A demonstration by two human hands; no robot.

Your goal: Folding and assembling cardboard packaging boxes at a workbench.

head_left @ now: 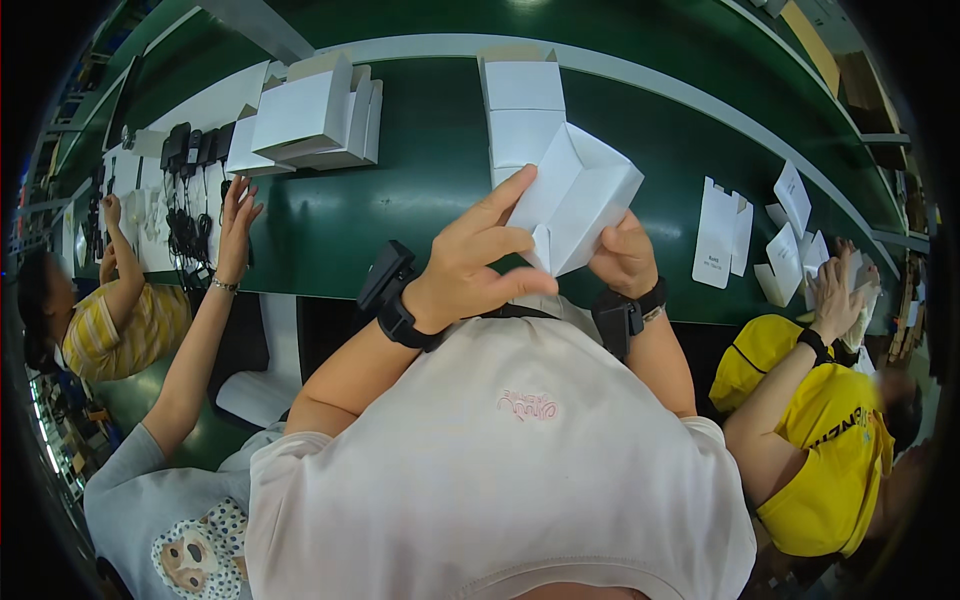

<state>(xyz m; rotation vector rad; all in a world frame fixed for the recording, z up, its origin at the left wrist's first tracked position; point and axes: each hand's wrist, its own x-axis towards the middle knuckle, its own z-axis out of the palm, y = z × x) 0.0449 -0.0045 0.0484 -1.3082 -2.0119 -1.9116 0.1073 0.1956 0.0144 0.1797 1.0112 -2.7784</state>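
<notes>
I have an open white cardboard box [592,208] in front of my chest, tilted, its hollow inside facing up and to the left. My right hand [626,256] grips its lower right corner, the fingers partly behind the wall. At the box's left side is my left hand [478,252], with fingers and thumb stretched apart. Its index fingertip meets the box's left edge, and the middle finger lies by a small folded flap. Behind the held box, more white boxes [526,85] stand in a row on the green table [430,130].
Stacked white boxes [300,112] and black power adapters with cables [188,215] lie at the left. Flat white cartons [715,235] and partly folded ones [783,262] are at the right. Co-workers sit on both sides; one's hand [236,230] reaches toward the stack. A shelf edge [690,90] crosses behind.
</notes>
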